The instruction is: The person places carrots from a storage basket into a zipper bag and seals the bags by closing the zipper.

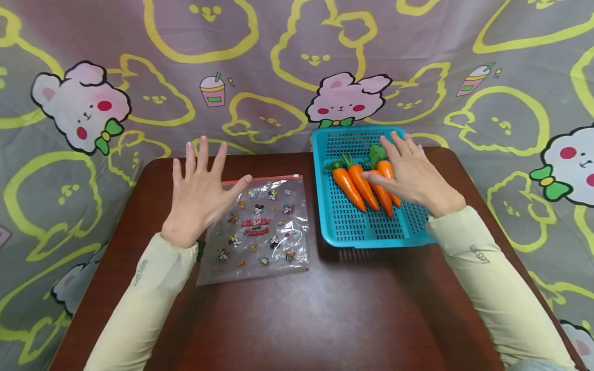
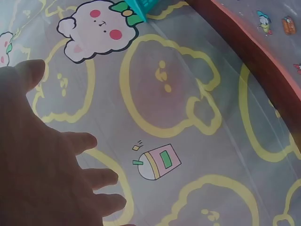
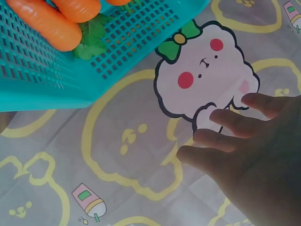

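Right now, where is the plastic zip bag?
In the head view, the zip bag lies flat on the table, left of the blue basket, beside the left hand.

Bare table [image 1: 325, 309] nearside (basket [image 1: 325, 206] right)

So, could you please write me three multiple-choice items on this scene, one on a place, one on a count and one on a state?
1. Where do the carrots lie?
A. In the teal basket
B. On the plastic bag
C. On the bare table

2. How many zip bags lie on the table?
A. One
B. Two
C. Three

3. How is the left hand held?
A. Clenched in a fist
B. Open, fingers spread
C. Pinching a carrot

Answers: 1 A, since the head view shows the orange carrots inside the basket, under the right hand. 2 A, since only one clear printed bag lies beside the basket. 3 B, since its fingers are straight and fanned apart at the bag's left edge.
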`<control>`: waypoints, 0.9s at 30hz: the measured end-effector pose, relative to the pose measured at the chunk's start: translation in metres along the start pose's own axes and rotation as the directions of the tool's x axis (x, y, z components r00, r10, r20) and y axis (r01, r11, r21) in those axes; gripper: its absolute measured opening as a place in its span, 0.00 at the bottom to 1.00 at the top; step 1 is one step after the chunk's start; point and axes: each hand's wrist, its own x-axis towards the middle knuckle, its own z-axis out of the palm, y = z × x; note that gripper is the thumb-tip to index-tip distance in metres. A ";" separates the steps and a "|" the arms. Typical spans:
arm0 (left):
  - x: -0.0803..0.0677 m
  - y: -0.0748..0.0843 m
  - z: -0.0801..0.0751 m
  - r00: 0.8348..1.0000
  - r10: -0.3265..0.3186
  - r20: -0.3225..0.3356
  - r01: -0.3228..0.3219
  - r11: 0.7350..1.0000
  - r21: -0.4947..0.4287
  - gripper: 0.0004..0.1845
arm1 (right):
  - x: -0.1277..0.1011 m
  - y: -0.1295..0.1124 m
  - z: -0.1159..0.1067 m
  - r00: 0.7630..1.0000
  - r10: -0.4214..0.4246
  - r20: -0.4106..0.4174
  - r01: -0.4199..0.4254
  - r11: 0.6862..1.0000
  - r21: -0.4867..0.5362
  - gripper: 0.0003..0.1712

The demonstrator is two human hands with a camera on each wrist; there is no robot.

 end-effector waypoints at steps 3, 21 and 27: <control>0.001 0.003 -0.001 1.000 0.003 -0.009 -0.003 1.000 -0.007 0.49 | 0.000 -0.001 0.000 1.000 -0.010 -0.003 0.010 1.000 0.003 0.56; -0.019 0.010 0.007 0.996 0.037 -0.085 -0.045 0.995 -0.094 0.45 | -0.032 -0.006 0.003 0.983 -0.004 -0.181 0.022 0.995 0.097 0.39; -0.035 0.012 0.020 0.994 0.033 -0.104 -0.051 0.984 -0.174 0.45 | -0.051 -0.006 0.022 0.956 0.010 -0.294 0.033 0.989 0.143 0.26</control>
